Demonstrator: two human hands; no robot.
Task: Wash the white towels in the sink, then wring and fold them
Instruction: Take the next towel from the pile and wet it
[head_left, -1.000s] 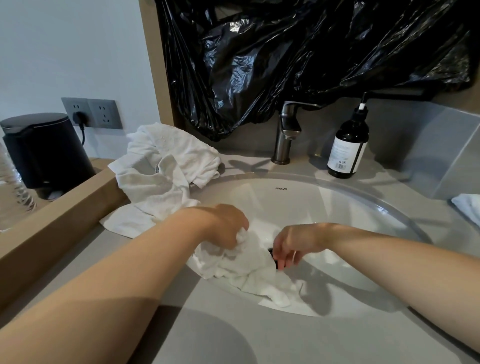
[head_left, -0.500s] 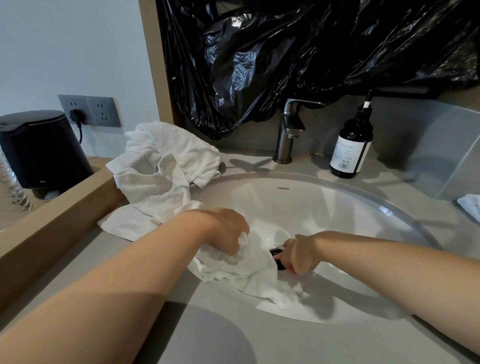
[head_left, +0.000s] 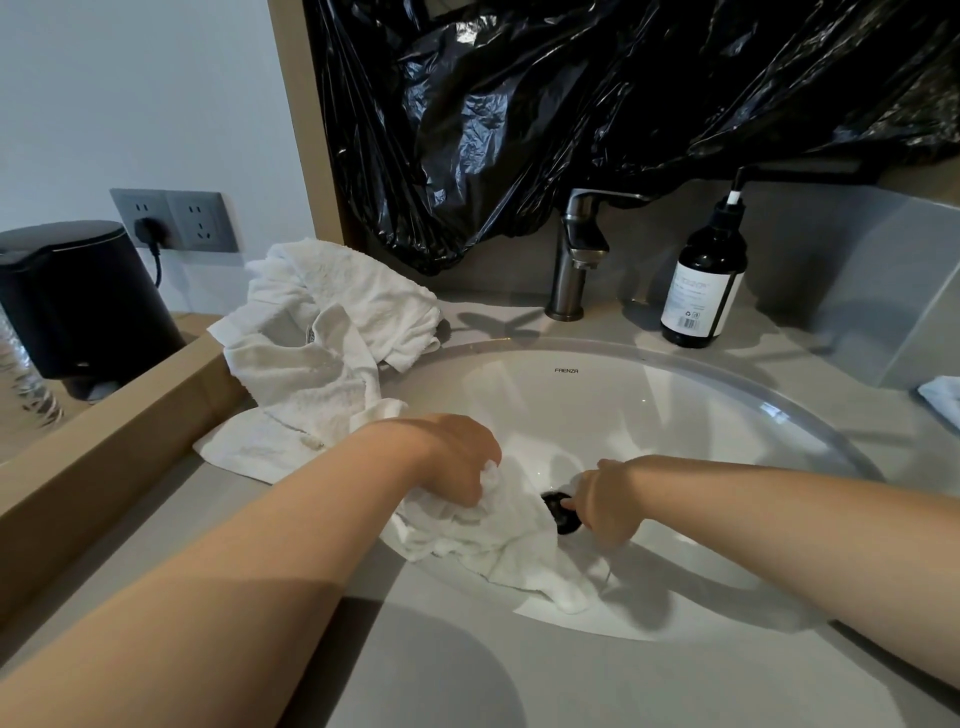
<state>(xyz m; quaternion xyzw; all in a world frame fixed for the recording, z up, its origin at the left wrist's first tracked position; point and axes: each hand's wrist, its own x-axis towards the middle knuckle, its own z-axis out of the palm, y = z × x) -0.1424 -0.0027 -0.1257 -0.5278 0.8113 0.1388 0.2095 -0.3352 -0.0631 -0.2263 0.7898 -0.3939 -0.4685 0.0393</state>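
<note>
The left hand (head_left: 457, 460) is clenched on a bunched white towel (head_left: 498, 545) that lies crumpled in the sink (head_left: 675, 415), draped up the basin's near-left wall and over its rim. The right hand (head_left: 605, 506) reaches to the bottom of the basin, fingers curled, pinching the black drain plug (head_left: 561, 515) just beside that towel. More white towels (head_left: 322, 353) sit heaped at the counter's (head_left: 467, 675) left edge, one corner overhanging the basin. At the back edge stand the faucet (head_left: 576, 260) and, to its right, a dark soap bottle (head_left: 701, 291).
</note>
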